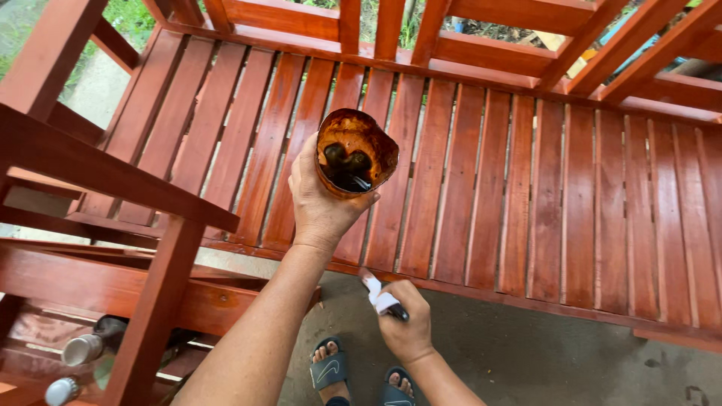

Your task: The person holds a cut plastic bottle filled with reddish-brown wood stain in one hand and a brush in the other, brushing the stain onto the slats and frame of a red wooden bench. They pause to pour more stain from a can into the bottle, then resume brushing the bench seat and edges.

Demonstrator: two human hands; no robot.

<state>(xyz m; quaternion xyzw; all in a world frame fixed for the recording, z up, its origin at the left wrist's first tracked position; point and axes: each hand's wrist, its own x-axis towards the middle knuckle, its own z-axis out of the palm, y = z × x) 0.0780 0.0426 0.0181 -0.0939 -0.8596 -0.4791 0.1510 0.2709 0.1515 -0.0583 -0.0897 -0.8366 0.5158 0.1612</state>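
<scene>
Outdoor setting: red-brown stained slatted wooden bench (481, 173) fills the view, greenery behind its backrest, concrete floor (519, 353) below.

Left hand (320, 207) is raised over the bench seat, fingers wrapped tight round a cut-down container (355, 154), stain-coated inside and out. Contents: dark liquid pooled at the bottom, prob. wood stain (exact level hard to read in the shadow).

Right hand (406, 331) is low, near the seat's front edge, closed round a small brush (382, 297): dark handle in the fist, pale bristle end pointing up-left. Brush sits apart from the container and clear of the wood.

Step in hand, as judged: between strokes, with the brush yet to be loaded. Next move would call for bringing the bristles up to the container mouth and keeping the container level so nothing spills on the coated slats.

Also noted: sandalled feet (361, 372) on the concrete; second wooden frame (113, 225) at left w/ two metal cans (79, 349) beneath.
</scene>
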